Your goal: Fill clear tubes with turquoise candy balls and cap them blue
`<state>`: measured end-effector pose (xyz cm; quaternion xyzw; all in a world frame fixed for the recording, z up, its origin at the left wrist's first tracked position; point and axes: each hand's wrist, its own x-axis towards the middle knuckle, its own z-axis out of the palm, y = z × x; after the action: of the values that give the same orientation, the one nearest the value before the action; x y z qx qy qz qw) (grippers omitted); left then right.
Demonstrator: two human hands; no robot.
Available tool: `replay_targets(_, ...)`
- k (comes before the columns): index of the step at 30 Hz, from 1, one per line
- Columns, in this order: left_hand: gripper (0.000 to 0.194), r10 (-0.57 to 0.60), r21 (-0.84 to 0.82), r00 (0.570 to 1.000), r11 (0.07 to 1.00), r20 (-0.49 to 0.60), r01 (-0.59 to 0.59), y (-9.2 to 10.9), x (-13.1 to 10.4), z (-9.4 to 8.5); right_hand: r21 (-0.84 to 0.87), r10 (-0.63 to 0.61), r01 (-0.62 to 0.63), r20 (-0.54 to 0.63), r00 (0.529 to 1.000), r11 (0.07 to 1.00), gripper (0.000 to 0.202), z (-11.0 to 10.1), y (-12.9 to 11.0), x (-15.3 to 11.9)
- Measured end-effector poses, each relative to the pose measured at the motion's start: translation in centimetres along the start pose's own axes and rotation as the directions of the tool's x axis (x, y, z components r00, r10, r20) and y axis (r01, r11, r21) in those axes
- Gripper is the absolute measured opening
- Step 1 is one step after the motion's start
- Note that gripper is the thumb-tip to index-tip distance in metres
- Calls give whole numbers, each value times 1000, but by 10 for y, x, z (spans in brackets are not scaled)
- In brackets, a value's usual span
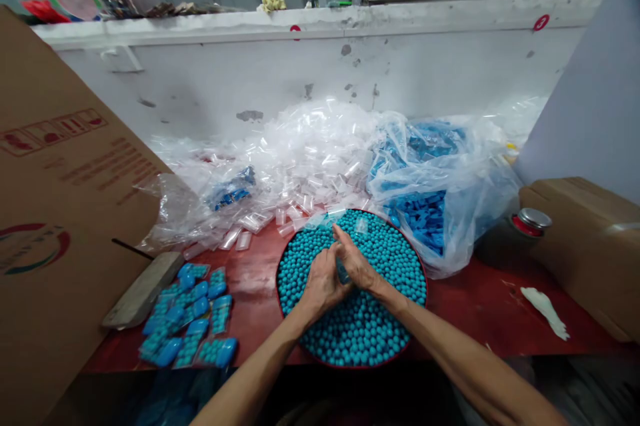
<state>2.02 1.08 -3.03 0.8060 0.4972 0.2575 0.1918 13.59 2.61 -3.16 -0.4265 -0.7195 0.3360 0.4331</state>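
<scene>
My left hand (324, 283) and my right hand (356, 262) meet above a round, red-rimmed tray (278, 277) full of small teal balls (360, 327). Between my palms shows part of a small clear plastic packet (343, 271), bluish inside; the fingers cover most of it. The left fingers are curled around it, and the right fingers press together against the left hand. Another clear packet (361, 226) lies on the balls just beyond my fingers. To the left, several filled packets (187, 319) of teal balls with blue ends are spread on the red table (250, 273).
Behind the tray is a heap of clear empty packets (320, 153). A plastic bag (457, 213) of blue pieces (420, 219) stands right of it. Cardboard boxes (65, 173) flank the table. A grey block (145, 289), a lidded jar (534, 221) and a white glove-like scrap (545, 311) lie around.
</scene>
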Motion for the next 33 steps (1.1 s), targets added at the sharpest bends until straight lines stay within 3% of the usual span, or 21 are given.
replay_targets(2, 58, 10, 119, 998, 993, -60, -3, -3, -7, -10, -126, -100, 97, -16, 995, 987, 44, -12, -12, -11)
replay_targets(4, 64, -5, 214, 995, 977, -95, 25, -8, -16, -24, -281, -214, 234, 101, 972, 931, 29, -22, -24, -28)
replay_targets(5, 65, -16, 234, 996, 972, -93, 38, -11, -22, -30, -330, -265, 326, 216, 940, 886, 25, -25, -29, -37)
replay_targets(7, 65, -40, 255, 998, 965, -48, 51, -18, -32, -39, -351, -341, 517, 454, 823, 780, 21, -25, -36, -52)
replay_targets(9, 63, -69, 279, 998, 958, 12, 62, -22, -39, -41, -343, -359, 635, 600, 715, 692, 22, -20, -37, -60)
replay_targets(10, 62, -88, 295, 996, 952, 28, 76, -23, -41, -40, -352, -349, 660, 635, 690, 664, 22, -17, -34, -60)
replay_targets(12, 62, -132, 325, 990, 939, 42, 112, -24, -41, -36, -397, -307, 662, 658, 688, 635, 19, -12, -25, -54)
replay_targets(16, 62, -184, 376, 979, 916, 87, 139, -20, -30, -25, -480, -251, 620, 628, 737, 620, 15, -15, -3, -33)
replay_targets(19, 63, -187, 373, 974, 919, 129, 127, -17, -22, -22, -493, -283, 530, 490, 825, 690, 22, -26, 7, -26)
replay_targets(22, 67, -202, 332, 966, 933, 164, 139, -14, -20, -24, -446, -211, 219, 68, 975, 868, 24, -38, 17, -26)
replay_targets(23, 69, -213, 317, 963, 936, 167, 153, -14, -20, -24, -385, -120, 74, -97, 988, 920, 22, -41, 22, -26)
replay_targets(24, 72, -227, 301, 959, 939, 170, 169, -13, -20, -24, -310, -14, -60, -231, 973, 949, 21, -44, 28, -25)
replay_targets(26, 78, -258, 255, 950, 944, 176, 209, -13, -20, -23, -176, 167, -250, -385, 908, 952, 22, -46, 40, -22)
replay_targets(28, 83, -278, 195, 945, 950, 174, 244, -14, -18, -19, -103, 260, -336, -439, 860, 936, 26, -45, 50, -17)
replay_targets(33, 84, -297, 54, 951, 954, 90, 293, -19, -11, -5, 86, 404, -415, -473, 783, 906, 39, -34, 65, -5)
